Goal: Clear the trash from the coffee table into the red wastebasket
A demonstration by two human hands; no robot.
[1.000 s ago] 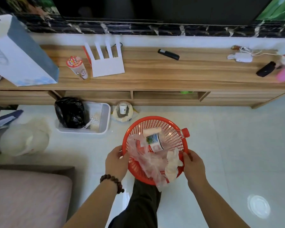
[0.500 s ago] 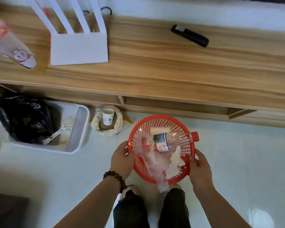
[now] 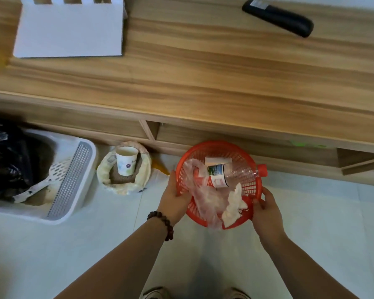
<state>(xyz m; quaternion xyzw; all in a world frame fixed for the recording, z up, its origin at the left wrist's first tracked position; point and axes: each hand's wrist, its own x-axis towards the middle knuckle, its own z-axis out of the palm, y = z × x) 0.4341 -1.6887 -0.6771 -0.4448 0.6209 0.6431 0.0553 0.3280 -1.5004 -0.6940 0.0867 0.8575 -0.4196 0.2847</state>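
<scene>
1. Both hands are clamped on the red wastebasket: left hand on its left rim, right hand on the right rim.
2. The basket sits over the pale floor, right in front of the wooden bench.
3. Inside: a plastic bottle with a red cap poking over the rim, a crumpled clear bag, and a white tissue.
4. Off to the left there's a paper cup; a black remote lies on the bench.

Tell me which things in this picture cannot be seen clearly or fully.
- Bottle label: head view, too small to read.
- Basket bottom: covered by a plastic bag and tissue.
- White box: cut off by the top edge.
- Black bag: cut off at left, blurred.
</scene>
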